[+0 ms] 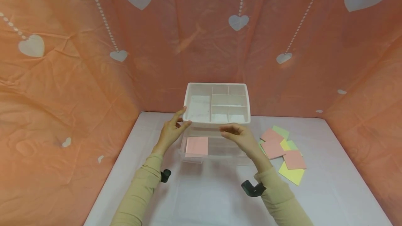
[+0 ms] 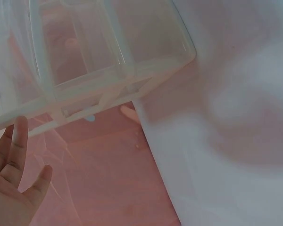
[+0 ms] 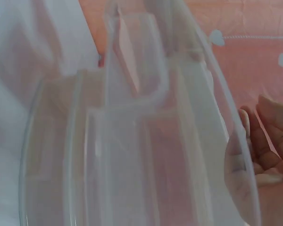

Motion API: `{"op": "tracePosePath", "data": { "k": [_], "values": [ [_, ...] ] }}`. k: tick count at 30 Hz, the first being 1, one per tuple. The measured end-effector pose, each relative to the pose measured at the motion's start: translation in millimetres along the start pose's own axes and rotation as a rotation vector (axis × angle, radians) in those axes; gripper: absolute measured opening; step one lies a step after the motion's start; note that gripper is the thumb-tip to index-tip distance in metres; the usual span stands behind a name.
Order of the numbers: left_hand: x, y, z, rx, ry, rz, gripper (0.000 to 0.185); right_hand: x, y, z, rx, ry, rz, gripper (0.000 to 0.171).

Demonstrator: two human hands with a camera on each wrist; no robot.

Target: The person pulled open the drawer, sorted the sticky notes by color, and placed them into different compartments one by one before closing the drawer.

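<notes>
Left hand [image 1: 171, 132] touches the organizer [image 1: 216, 107] at its 9 o'clock corner, fingers relaxed; right hand [image 1: 240, 136] curls at its 6 o'clock rim, hold unclear.

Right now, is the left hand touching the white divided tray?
Touching: in the head view the left hand has its fingertips and thumb against the corner of the white tray.

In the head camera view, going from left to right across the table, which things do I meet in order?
Left hand → pink note in the clear drawer → right hand → scattered colored notes. The white organizer tray spans above both hands, so I give it no place in the order.
</notes>
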State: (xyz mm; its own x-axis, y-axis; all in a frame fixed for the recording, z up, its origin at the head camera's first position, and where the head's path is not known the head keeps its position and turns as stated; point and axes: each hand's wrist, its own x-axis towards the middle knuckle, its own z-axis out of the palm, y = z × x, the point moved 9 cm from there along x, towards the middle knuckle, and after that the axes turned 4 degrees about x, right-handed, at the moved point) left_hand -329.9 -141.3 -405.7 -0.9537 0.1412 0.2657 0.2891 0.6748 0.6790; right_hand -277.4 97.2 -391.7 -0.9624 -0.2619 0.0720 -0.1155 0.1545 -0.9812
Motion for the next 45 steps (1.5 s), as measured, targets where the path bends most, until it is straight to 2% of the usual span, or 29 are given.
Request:
{"op": "tracePosePath", "data": {
  "k": [8, 12, 17, 21, 33, 40, 45],
  "values": [
    [-1.6, 2.7, 0.3, -0.005, -0.008, -0.003, 0.061, -20.3, 4.9, -47.4, 0.072, 0.064, -0.071, 0.039],
    [-1.9, 3.3, -0.5, -0.001, -0.007, -0.005, 0.062, -31.2, 12.4, -73.1, 0.137, 0.092, -0.102, 0.031],
    [-2.1, 3.7, -1.0, 0.003, -0.004, -0.003, 0.062, -44.9, 27.4, -105.4, 0.166, 0.139, -0.106, 0.027],
    [-2.5, 3.2, 0.4, 0.005, -0.006, 0.002, 0.061, -57.0, 42.5, -129.0, 0.139, 0.162, -0.081, 0.030],
    [-1.9, 3.2, 0.1, -0.005, 0.003, -0.001, 0.061, -84.3, 103.6, -188.5, -0.176, 0.216, 0.115, 0.039],
    [-1.7, 3.2, 1.3, -0.012, -0.013, -0.007, 0.062, -96.5, 136.8, -212.4, -0.282, 0.240, 0.238, 0.055],
    [-1.2, 0.3, 0.7, -0.007, -0.011, -0.019, 0.062, -109.1, 160.3, -220.3, -0.331, 0.247, 0.345, 0.062]
  ]
}}
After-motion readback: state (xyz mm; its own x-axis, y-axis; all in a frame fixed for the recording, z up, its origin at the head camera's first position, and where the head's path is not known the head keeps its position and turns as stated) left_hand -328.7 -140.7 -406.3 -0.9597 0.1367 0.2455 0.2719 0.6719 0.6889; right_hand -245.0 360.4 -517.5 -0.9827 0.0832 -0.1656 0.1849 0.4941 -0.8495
